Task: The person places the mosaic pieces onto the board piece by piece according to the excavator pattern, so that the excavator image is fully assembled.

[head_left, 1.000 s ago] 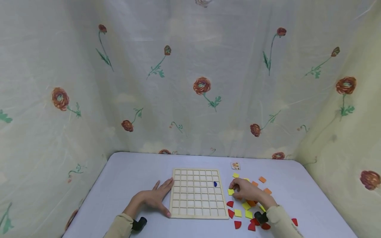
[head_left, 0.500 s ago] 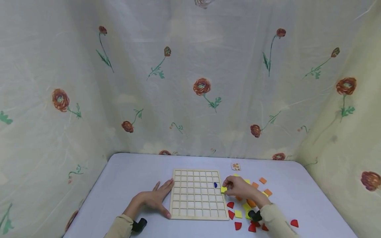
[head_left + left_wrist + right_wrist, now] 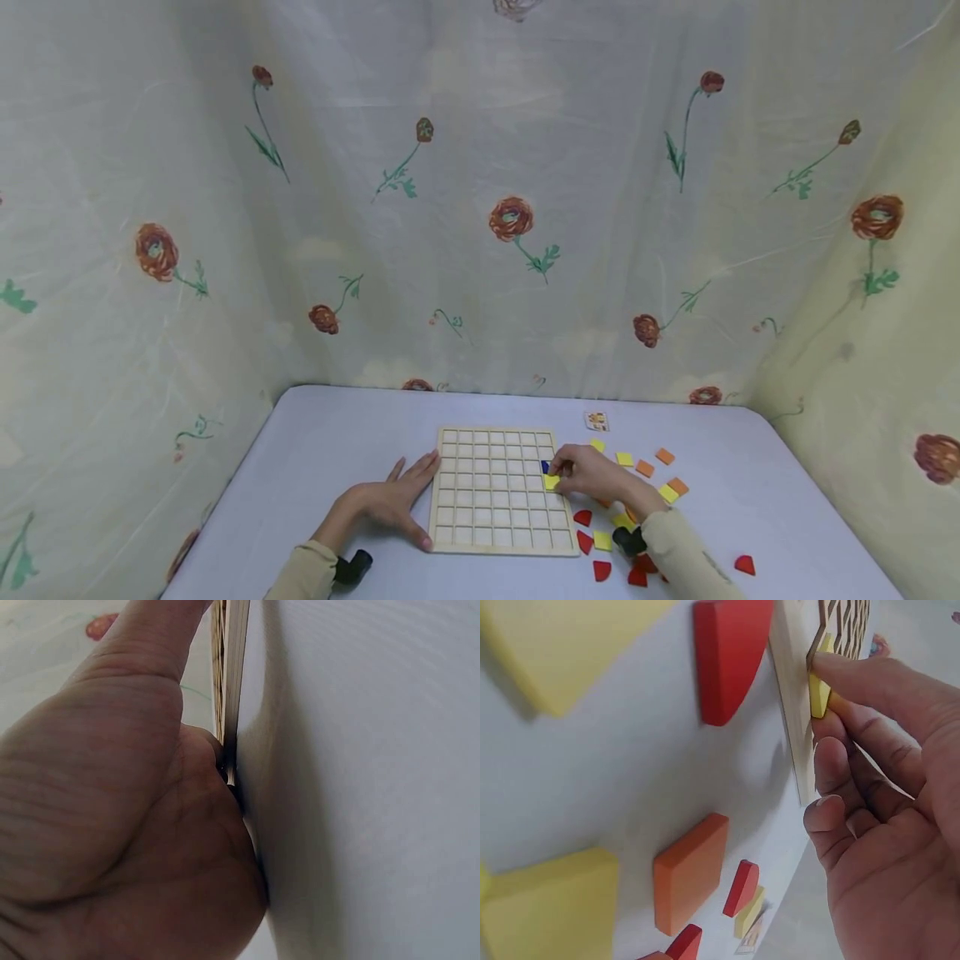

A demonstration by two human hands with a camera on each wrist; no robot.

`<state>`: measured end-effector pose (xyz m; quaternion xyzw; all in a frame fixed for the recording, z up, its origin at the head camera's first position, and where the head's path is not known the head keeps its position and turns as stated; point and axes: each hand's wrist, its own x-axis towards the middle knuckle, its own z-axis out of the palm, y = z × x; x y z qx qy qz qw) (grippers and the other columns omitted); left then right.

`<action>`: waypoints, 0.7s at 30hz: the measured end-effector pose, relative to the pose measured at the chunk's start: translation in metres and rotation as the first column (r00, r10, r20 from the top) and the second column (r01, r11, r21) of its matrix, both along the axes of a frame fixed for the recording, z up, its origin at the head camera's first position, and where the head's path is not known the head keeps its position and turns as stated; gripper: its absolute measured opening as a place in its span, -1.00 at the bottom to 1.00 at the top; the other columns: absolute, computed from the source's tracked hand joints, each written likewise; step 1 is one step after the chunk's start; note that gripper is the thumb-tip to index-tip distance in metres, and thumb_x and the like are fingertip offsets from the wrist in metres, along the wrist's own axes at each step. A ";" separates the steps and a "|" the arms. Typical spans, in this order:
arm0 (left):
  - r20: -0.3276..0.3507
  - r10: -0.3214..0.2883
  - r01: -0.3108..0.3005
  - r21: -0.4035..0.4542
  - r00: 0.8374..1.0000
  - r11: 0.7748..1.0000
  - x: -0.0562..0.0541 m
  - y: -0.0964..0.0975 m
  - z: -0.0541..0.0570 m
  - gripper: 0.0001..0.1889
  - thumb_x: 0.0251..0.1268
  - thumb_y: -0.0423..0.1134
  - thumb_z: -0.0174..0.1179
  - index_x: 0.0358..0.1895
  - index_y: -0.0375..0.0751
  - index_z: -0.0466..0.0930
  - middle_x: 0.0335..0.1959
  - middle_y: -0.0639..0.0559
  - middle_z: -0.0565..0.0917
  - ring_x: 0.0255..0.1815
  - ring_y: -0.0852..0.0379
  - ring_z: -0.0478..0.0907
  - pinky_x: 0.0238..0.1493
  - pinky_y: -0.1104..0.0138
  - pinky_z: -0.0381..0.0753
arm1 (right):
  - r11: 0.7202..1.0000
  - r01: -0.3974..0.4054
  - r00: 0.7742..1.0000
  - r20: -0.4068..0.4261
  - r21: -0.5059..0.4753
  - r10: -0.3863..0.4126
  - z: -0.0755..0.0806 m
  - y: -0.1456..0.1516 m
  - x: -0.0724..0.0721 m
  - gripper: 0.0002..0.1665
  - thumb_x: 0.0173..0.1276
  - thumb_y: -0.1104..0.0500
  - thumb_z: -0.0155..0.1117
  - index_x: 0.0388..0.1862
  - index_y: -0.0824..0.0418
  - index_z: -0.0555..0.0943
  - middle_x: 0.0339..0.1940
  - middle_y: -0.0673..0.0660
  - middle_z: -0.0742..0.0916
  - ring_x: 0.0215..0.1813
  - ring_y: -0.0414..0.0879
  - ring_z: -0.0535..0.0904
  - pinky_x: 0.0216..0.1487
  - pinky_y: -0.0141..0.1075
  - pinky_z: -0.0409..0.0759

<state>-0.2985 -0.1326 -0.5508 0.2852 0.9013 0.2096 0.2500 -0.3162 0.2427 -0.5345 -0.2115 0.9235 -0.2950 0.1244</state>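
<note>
A pale wooden grid board (image 3: pixel 501 550) lies on the table. My left hand (image 3: pixel 386 502) rests spread along its left edge, fingers straight; in the left wrist view the palm (image 3: pixel 112 825) lies close by the board's side (image 3: pixel 234 667). My right hand (image 3: pixel 592 475) pinches a yellow square tile (image 3: pixel 551 482) between thumb and forefinger, at a cell in the rightmost column. The right wrist view has this yellow tile (image 3: pixel 820 694) at the grid, just inside the board's rim (image 3: pixel 791 712). A blue piece (image 3: pixel 545 467), partly hidden by my fingers, sits in the cell behind.
Right of the board lie loose yellow squares (image 3: pixel 602 541), orange squares (image 3: pixel 664 457) and red quarter-round pieces (image 3: pixel 602 571), several of each, some under my right forearm. A small printed card (image 3: pixel 597 421) is at the back. A flowered curtain (image 3: pixel 480 250) surrounds the table (image 3: pixel 360 425).
My right hand has picked up a yellow square from beside the board and carried it left to the rightmost column. My left hand has stayed in place.
</note>
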 end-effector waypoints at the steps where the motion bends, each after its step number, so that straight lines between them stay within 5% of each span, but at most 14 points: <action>1: -0.001 -0.001 0.001 -0.001 1.000 1.000 0.000 0.000 0.000 0.38 -0.20 0.36 0.41 0.56 -0.15 -0.34 0.61 -0.04 -0.33 0.61 0.01 -0.40 0.55 -0.05 -0.46 | 1.000 0.001 1.000 0.001 0.005 -0.001 0.000 -0.001 0.000 -0.80 0.17 0.19 0.45 -0.23 0.06 0.63 -0.32 -0.05 0.62 -0.26 -0.15 0.46 -0.29 -0.40 0.46; 21: -0.009 -0.005 0.005 -0.012 1.000 1.000 -0.001 0.000 0.000 0.38 -0.19 0.35 0.41 0.56 -0.16 -0.34 0.61 -0.04 -0.33 0.61 0.00 -0.40 0.54 -0.06 -0.46 | 0.998 0.065 0.998 -0.005 -0.021 -0.066 0.004 0.003 0.004 -0.75 0.15 0.19 0.46 -0.19 0.14 0.62 -0.33 -0.04 0.63 -0.28 -0.17 0.47 -0.30 -0.41 0.49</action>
